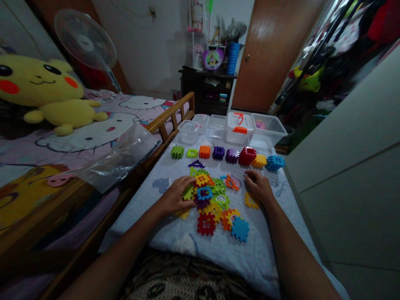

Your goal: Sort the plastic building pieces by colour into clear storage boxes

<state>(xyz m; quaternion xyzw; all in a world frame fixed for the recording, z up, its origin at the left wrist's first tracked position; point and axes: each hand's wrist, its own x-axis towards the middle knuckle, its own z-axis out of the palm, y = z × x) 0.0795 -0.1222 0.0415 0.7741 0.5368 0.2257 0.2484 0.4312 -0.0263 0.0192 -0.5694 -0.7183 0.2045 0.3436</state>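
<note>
Your left hand (pixel 175 195): thumb and fingers spread around a green tile (pixel 188 193), can't tell if gripped. It's nearer the tile pile (pixel 221 201), 3 o'clock, long axis 11-to-5. Your right hand (pixel 259 186): fingers bent, pinch unclear; yellow tile (pixel 251 203) at its 7 o'clock.

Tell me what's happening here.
A person's left hand is at the left side of a mixed pile of colourful toothed plastic pieces; the right hand is to its right, close to a loose yellow piece. Beyond the pile is a row of single-colour stacks, with clear plastic boxes behind. Whether either hand grips a piece is unclear.
</note>
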